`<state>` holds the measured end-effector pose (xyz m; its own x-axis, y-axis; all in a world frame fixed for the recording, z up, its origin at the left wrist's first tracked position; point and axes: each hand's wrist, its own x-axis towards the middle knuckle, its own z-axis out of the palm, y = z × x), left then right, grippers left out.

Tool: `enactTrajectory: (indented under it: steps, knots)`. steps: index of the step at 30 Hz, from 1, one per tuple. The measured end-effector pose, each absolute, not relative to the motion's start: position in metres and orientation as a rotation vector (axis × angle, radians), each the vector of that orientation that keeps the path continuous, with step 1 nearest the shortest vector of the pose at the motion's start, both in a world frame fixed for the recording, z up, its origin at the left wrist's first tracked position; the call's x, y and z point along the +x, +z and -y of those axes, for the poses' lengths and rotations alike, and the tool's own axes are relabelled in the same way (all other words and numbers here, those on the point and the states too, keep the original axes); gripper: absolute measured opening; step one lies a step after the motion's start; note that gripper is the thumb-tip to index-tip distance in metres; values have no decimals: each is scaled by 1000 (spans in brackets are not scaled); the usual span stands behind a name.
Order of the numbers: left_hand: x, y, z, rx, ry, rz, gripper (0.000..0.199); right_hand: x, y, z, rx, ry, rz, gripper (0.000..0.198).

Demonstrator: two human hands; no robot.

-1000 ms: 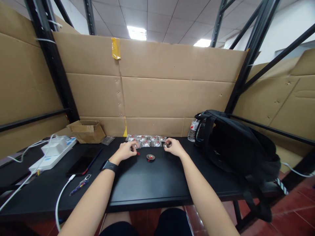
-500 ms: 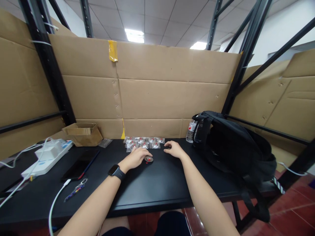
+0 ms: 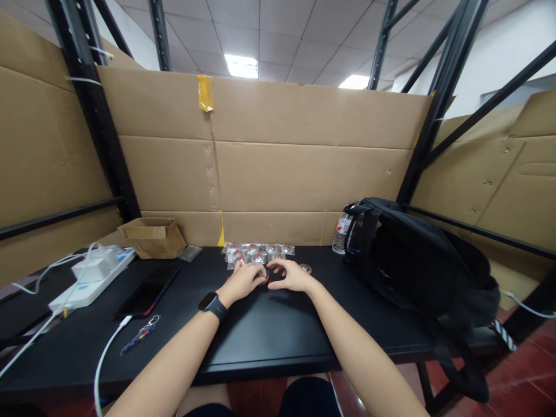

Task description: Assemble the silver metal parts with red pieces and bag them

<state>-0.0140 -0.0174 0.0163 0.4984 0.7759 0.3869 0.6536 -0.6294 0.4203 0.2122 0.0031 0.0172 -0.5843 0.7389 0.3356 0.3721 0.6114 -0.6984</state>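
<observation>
My left hand point(image 3: 245, 282), with a dark watch on its wrist, is closed at the fingertips round the edge of a small round metal disc point(image 3: 266, 274); the fingers partly hide it. Close on its right, my right hand point(image 3: 292, 275) has thumb and fingers apart, with a gap to the left fingertips. Tiny red bits show between the hands, too small to name. Beyond the right hand, another round disc point(image 3: 306, 269) lies on the black table point(image 3: 269, 336). Behind the hands sit several small clear packets point(image 3: 257, 258) with red and silvery contents, in rows.
At the right stand a black backpack point(image 3: 425, 272) and a water bottle point(image 3: 341, 234). To the left are a cardboard box point(image 3: 158, 246), a phone point(image 3: 150, 291), a keychain point(image 3: 139, 337) and a white power strip point(image 3: 93, 284) with cables. Cardboard walls point(image 3: 278, 179) enclose the back.
My right hand has moved left, close to my left hand. The disc at my left fingertips is now between the hands, and another disc shows beyond the right hand. The view has shifted slightly.
</observation>
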Motion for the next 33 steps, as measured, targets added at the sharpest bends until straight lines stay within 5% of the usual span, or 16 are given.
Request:
enactTrajectory:
  steps: [10, 14, 20, 33]
  knots:
    - [-14, 22, 12, 2197, 1164, -1006, 9, 193, 15, 1, -762, 975, 1961, 50]
    - [-34, 31, 13, 2394, 1123, -1284, 10, 209, 19, -8, -898, 765, 2006, 43]
    - [-91, 32, 2, 2402, 753, -1556, 12, 265, 26, -27, -1327, 417, 2064, 37]
    - [-111, 29, 0, 2385, 421, -1545, 18, 296, 17, -36, -1553, 425, 2125, 25]
